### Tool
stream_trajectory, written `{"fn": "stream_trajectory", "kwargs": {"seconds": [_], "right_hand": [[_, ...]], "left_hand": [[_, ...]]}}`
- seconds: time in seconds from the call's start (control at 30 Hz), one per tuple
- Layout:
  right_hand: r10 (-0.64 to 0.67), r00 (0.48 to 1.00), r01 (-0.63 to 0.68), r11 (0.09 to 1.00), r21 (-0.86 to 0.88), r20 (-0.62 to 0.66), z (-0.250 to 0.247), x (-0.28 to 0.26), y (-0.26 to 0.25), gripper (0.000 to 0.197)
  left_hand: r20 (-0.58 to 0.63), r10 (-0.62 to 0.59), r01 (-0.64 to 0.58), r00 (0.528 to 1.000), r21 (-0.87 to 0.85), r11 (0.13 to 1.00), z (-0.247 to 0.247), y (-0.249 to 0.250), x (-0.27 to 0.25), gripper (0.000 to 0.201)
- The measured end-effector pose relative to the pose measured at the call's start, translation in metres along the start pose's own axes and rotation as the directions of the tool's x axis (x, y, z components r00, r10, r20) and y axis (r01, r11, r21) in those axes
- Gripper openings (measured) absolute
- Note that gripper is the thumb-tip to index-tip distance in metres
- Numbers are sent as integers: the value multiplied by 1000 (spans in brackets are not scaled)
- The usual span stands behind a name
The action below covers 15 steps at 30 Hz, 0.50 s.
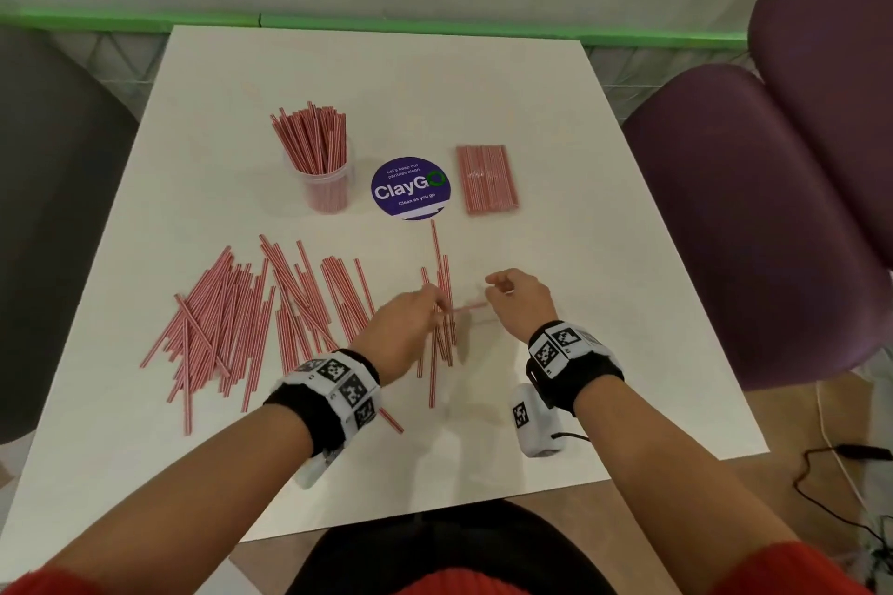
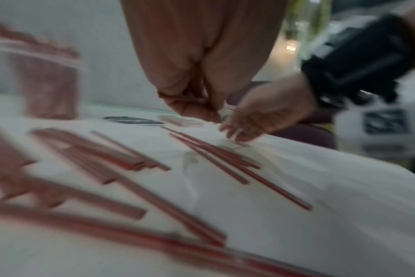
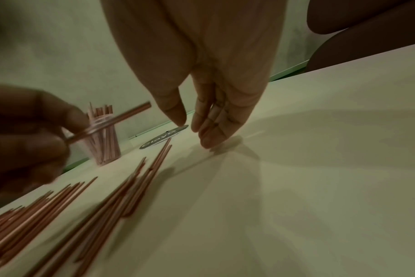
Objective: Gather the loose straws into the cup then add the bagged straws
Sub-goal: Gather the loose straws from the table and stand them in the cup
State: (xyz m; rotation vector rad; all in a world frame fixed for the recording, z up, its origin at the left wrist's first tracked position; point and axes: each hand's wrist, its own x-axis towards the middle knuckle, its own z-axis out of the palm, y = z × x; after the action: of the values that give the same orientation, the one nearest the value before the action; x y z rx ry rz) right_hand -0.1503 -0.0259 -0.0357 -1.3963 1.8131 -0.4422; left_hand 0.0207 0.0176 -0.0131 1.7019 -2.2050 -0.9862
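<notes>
A clear cup [image 1: 323,181] with red-striped straws standing in it is at the back left of the white table [image 1: 604,304]. The bagged straws [image 1: 487,179] lie flat to its right. A wide heap of loose straws [image 1: 227,319] covers the left half, and a smaller group [image 1: 442,333] lies in the middle. My left hand [image 1: 432,304] hovers over that group and pinches one straw [image 3: 111,121], which points right. My right hand [image 1: 497,285] hangs just right of it with relaxed fingers [image 3: 209,135] and holds nothing.
A round blue ClayGo sticker [image 1: 410,188] lies between cup and bag. Purple chairs [image 1: 754,208] stand at the right, and a dark chair [image 1: 43,208] at the left. A cable [image 1: 831,464] lies on the floor at the right.
</notes>
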Motion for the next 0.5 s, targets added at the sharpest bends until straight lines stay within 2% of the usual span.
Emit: {"fn": "stream_trajectory", "kwargs": {"seconds": [0.1,0.17,0.23,0.33,0.4,0.5], "right_hand": [[20,997,-21,1000,14,69,14,-3,-6,29],[18,996,-19,1000,11,87,23,-5,-12,31],[-6,995,9,1000,-23,104,31,-7,-19,36],[-34,990,45,996,-72,139,42,-11,-31,43],[-36,986,48,996,-71,166,50,-13,-37,45],[-36,979,45,998,-37,199,60,-16,-42,45]], "left_hand": [[-134,-231,216,964,-117,969,-5,-18,-3,43],[-221,-376,318,900,-256,913,-11,-31,-4,49],[-271,-462,396,844,-267,879,-17,-43,-7,54],[-268,-490,477,829,-117,871,-14,-55,-17,56],[-267,-454,465,850,-25,885,-7,-57,-22,51],[-236,-419,430,877,-4,903,0,-53,-20,50]]}}
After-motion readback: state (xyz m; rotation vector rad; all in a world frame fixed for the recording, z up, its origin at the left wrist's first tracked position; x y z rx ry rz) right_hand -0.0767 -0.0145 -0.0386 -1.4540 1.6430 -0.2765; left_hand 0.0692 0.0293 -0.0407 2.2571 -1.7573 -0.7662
